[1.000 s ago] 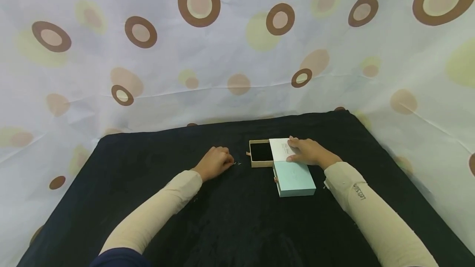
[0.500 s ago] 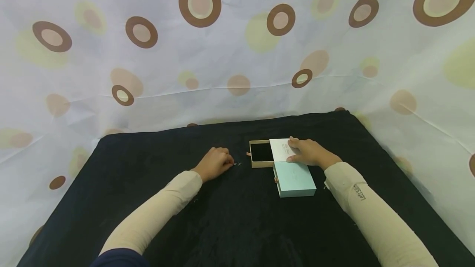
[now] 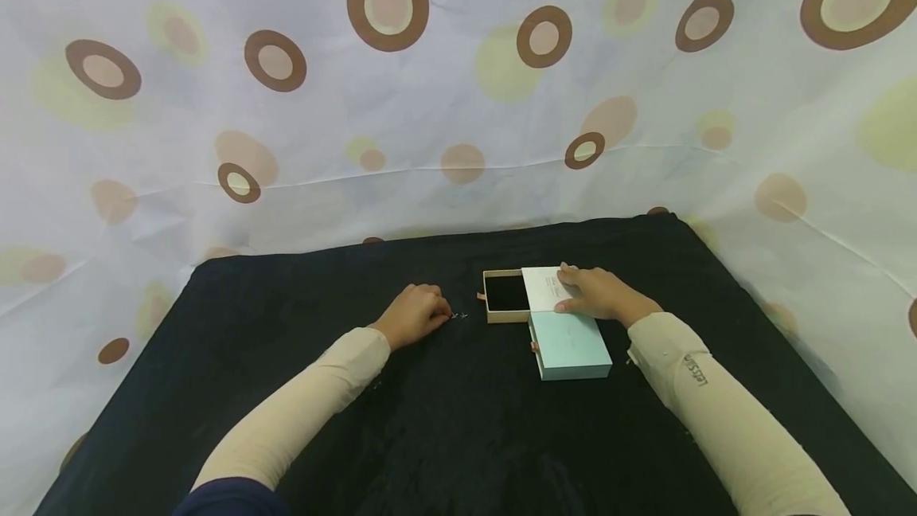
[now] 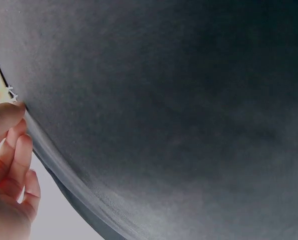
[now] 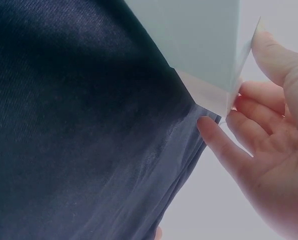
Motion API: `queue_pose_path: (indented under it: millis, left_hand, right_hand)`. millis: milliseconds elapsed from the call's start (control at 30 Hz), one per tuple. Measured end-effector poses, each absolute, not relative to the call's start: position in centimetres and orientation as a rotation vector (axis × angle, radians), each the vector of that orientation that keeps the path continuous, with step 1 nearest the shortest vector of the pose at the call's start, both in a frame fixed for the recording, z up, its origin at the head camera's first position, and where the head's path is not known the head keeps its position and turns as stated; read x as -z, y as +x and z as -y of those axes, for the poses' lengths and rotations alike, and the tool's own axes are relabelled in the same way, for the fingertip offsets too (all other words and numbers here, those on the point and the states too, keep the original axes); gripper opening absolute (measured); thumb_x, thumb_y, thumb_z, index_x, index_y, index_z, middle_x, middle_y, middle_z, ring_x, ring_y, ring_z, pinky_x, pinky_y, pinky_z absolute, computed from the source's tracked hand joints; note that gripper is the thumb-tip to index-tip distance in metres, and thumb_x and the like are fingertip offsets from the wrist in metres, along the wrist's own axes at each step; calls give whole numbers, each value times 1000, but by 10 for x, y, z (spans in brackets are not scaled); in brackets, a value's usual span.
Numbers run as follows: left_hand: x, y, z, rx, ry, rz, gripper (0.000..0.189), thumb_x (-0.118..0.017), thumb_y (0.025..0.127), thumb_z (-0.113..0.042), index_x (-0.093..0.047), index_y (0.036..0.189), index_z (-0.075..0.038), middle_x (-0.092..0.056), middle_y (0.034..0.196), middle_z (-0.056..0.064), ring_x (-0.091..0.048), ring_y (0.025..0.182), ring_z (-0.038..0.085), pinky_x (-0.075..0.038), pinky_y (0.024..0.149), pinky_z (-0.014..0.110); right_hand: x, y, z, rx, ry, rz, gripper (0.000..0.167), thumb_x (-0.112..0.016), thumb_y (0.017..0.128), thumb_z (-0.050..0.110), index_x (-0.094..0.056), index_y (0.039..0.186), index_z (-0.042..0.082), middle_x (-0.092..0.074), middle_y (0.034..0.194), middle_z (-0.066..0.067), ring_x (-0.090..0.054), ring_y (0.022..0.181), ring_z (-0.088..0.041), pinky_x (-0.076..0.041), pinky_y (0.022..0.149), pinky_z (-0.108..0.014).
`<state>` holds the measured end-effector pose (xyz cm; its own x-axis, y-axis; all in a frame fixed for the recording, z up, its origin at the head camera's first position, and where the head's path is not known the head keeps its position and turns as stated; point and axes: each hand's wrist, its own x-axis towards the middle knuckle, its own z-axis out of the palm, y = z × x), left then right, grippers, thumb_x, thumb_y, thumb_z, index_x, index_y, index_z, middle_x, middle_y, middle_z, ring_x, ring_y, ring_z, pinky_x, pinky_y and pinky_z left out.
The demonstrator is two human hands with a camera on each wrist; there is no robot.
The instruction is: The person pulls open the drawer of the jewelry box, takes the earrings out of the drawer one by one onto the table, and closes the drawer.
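Note:
In the head view my left hand (image 3: 414, 315) is low over the black cloth, left of the boxes. Its thumb and index finger pinch a small silver piece (image 3: 459, 315) with star-like ends, too small to identify surely; the left wrist view also shows this silver piece (image 4: 12, 94) at the fingertips. My right hand (image 3: 600, 293) grips the white printed cover (image 3: 542, 288) of a box, thumb on the near side. Left of that cover a cream drawer (image 3: 506, 317) with a black inside sticks out. A pale green box (image 3: 570, 342) lies just in front, touching or nearly touching it.
A black cloth (image 3: 458, 420) covers the table. Behind and beside it hangs a white curtain (image 3: 430, 118) with brown and yellow circles. A small ribbon tab (image 3: 481, 296) shows at the drawer's left end.

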<state>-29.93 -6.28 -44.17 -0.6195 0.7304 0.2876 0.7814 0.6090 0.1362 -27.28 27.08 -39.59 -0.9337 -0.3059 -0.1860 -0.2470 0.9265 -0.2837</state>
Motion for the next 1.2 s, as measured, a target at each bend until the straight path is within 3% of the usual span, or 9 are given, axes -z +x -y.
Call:
queue_pose_path:
  millis: [333,733,967,1200]
  left_hand:
    - [427,-301,58,403,-1239,2628,9,-69,88,-19,-76,88,-14,-63,80,-3,-55,70,10,-47,65,28]
    - [413,-305,32,453,-1100,2793,17,-69,90,-23,-74,101,-12,-63,90,1,-60,84,15,-49,78,33]
    - [417,-310,14,355,-1085,2828,24,-67,91,-27,-73,108,-11,-65,97,3,-61,88,16,-51,78,32]
    - [419,-311,3,359,-1089,2831,20,-66,92,-27,-76,101,-13,-68,94,1,-63,82,14,-52,73,30]
  right_hand:
    - [396,-272,-269,388,-430,-2854,78,-66,89,36,-31,145,-5,-24,152,-23,-25,139,-42,-22,111,-53]
    - [395,-275,-269,327,-454,-2864,77,-65,90,37,-31,146,-4,-25,152,-24,-27,139,-42,-23,111,-53]
    - [395,-275,-271,325,-444,-2867,78,-65,89,38,-31,146,-3,-25,152,-23,-27,138,-43,-24,111,-53]
    - [395,-274,-271,356,-429,-2859,78,-65,89,37,-30,146,-4,-25,152,-24,-26,138,-43,-23,111,-54]
